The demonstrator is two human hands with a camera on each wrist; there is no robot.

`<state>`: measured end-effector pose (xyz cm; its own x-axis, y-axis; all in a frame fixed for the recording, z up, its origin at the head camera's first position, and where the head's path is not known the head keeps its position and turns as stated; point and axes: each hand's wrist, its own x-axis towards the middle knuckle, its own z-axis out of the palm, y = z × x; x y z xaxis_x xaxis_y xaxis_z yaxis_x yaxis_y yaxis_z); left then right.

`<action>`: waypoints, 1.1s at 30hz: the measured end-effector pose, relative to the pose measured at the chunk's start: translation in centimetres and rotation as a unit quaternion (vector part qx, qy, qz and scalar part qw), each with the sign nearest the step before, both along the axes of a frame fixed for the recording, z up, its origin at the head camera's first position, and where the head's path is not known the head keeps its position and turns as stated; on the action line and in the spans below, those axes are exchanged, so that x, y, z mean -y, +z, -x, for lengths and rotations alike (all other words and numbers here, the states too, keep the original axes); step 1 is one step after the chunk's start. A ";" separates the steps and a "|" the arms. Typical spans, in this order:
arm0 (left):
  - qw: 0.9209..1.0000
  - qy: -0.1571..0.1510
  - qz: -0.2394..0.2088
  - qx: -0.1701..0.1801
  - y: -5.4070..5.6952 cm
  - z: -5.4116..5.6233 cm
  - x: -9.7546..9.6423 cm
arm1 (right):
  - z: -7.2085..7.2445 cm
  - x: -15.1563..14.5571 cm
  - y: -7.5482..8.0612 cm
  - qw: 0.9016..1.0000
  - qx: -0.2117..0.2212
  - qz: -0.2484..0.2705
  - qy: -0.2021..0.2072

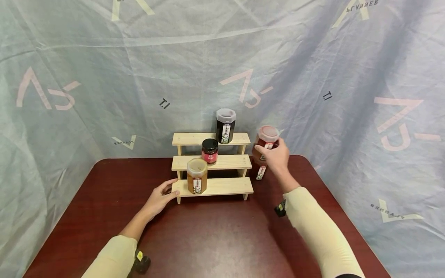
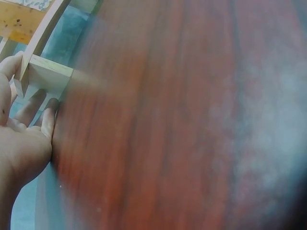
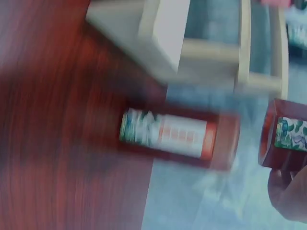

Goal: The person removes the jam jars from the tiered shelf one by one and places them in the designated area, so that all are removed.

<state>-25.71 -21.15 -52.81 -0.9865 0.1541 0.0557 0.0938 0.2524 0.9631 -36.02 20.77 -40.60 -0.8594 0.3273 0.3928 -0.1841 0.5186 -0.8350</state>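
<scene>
My right hand point(image 1: 276, 154) grips a hexagonal jar point(image 1: 268, 134) with dark red contents and a pale pinkish lid, raised right of the stepped wooden rack point(image 1: 226, 187). Below it, a similar red jar point(image 3: 182, 136) stands on the table, its label showing in the right wrist view. My left hand point(image 1: 161, 199) holds the left end of the rack's lowest step, thumb at the front edge and fingers at the back. An amber hexagonal jar point(image 1: 197, 177) is on that step. A small black-lidded jar point(image 1: 210, 151) occupies the middle step, and a dark hexagonal jar point(image 1: 225, 126) the top.
The rack stands toward the back of a dark red-brown table point(image 1: 215, 235). Behind it and along the sides hangs a grey printed cloth point(image 1: 194, 69). The standing red jar is close to the rack's right end.
</scene>
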 end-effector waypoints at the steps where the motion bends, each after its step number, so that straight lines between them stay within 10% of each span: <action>1: 1.000 0.000 0.003 -0.001 -0.3 0.2 0.1 | 0.1 -1.0 0.1 1.000 0.003 -0.003 -0.003; 14: 1.000 0.003 -0.011 0.010 -0.9 0.5 0.3 | 1.6 -9.7 -3.3 0.995 0.099 -0.009 -0.013; 33: 1.000 0.005 -0.012 0.007 -1.0 0.6 0.2 | 2.0 -10.0 -9.7 0.985 0.167 -0.025 -0.022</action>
<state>-26.33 -21.37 -53.79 -0.9889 0.1420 0.0447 0.0768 0.2297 0.9702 -37.97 30.81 -50.34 -0.9289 0.3548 0.1064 0.1206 0.5615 -0.8187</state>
